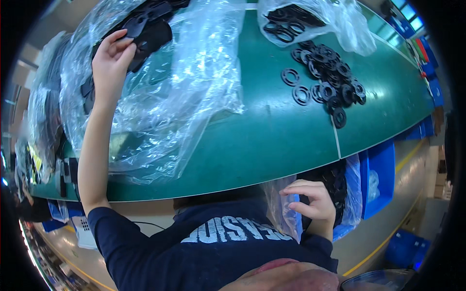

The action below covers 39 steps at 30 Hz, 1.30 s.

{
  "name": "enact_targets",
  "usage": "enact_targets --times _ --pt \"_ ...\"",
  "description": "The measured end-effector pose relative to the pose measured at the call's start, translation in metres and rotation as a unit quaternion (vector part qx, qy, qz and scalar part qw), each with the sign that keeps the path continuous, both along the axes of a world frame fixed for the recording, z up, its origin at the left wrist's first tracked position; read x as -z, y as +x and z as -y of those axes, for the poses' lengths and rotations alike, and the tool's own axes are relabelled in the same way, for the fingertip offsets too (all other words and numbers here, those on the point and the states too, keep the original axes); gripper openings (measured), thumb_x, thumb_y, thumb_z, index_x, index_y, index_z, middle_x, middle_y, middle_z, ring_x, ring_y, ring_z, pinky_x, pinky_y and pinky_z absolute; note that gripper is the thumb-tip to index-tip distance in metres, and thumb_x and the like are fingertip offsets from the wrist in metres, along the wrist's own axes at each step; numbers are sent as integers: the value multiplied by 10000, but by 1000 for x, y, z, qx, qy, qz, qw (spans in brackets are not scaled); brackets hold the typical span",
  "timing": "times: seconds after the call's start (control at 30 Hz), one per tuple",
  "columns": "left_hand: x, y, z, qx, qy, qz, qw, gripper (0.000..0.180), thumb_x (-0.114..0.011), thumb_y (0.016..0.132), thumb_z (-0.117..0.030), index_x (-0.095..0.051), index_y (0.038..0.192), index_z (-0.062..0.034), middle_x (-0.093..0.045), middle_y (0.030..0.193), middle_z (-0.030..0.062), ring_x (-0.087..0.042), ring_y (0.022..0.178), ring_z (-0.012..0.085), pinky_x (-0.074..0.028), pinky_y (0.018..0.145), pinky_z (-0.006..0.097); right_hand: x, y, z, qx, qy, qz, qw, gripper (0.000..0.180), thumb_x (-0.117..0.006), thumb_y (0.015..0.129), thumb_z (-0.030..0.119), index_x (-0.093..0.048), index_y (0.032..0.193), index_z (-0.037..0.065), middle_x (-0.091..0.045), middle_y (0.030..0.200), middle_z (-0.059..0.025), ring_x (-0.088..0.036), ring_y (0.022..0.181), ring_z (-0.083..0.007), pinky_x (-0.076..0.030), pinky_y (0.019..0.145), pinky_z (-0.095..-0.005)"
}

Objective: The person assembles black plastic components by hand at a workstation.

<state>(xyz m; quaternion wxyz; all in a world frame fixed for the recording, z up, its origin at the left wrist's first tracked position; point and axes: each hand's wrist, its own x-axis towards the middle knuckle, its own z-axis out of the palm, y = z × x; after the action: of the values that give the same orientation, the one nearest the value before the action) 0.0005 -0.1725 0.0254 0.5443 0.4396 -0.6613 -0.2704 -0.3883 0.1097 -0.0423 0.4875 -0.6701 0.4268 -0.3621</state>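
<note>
My left hand [114, 60] reaches over the far left of the green table. Its thumb and fingers close on the edge of a flat black plastic part [137, 24] with cut-outs. More black parts lie under and beside it on a clear plastic bag [194, 72]. Low at the right, below the table's front edge, my right hand [313, 199] is half curled with thumb and fingers apart. It hovers by the near side of a blue bin with a clear liner [354, 189], which holds black parts [335, 182]. Whether it touches the rim is unclear.
Black rings [327, 72] lie in a loose heap on the right of the green table [252, 140]. Behind them is a clear bag of black parts [291, 24]. Another blue bin [381, 189] stands beside the lined one. More bagged items [46, 106] sit at the far left.
</note>
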Motion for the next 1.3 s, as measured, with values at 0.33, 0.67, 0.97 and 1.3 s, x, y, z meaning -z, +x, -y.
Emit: enact_targets --times 0.33,0.67,0.97,1.3 --pt "4 -39 -70 258 106 -128 952 138 -531 810 84 -553 760 -44 -525 1192 134 -477 1184 241 -366 961 321 -52 -16 35 43 -135 -12 990 198 -687 678 -17 -672 875 -35 -664 799 -133 -636 725 -247 -496 668 -310" --pt "-1 -31 -89 283 236 10 930 126 -576 791 56 -636 878 -13 -639 947 111 -613 867 146 -485 800 264 -57 2 150 209 -299 -298 882 131 -665 753 99 -663 848 10 -629 869 -122 -607 818 -288 -489 723 -346" --pt "-8 -48 -120 455 257 -50 851 364 -608 794 -8 -546 1150 33 -571 1076 87 -558 983 141 -443 861 277 -33 12 187 186 -348 -424 815 122 -636 791 132 -669 816 18 -586 868 -104 -552 875 -277 -435 758 -392" --pt "25 -69 -135 307 391 -197 845 573 -558 803 54 -332 1320 -48 -602 1031 103 -594 925 143 -471 854 286 -73 115 113 28 -504 -266 821 240 -684 695 59 -629 922 6 -606 952 -70 -572 861 -238 -421 721 -334"
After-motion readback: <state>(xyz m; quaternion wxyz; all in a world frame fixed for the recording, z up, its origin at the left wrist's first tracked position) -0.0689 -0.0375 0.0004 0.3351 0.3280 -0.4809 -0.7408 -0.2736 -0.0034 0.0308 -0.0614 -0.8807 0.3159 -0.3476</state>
